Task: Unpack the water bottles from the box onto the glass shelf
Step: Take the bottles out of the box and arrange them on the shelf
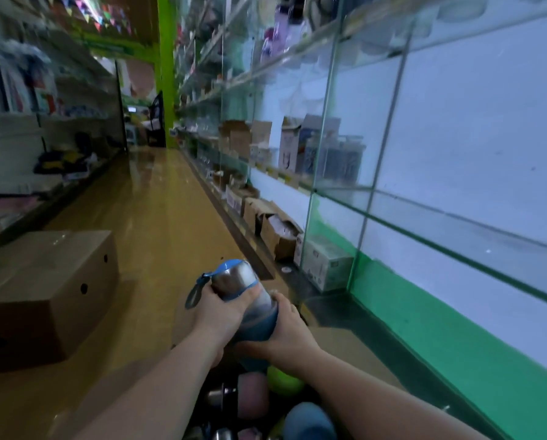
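Just bottle [245, 300], clear of shelf edge [456, 252]

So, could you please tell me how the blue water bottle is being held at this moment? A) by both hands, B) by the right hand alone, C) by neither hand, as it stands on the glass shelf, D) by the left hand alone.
A: the left hand grips the blue water bottle near its steel cap end, while the right hand wraps its blue lower body.
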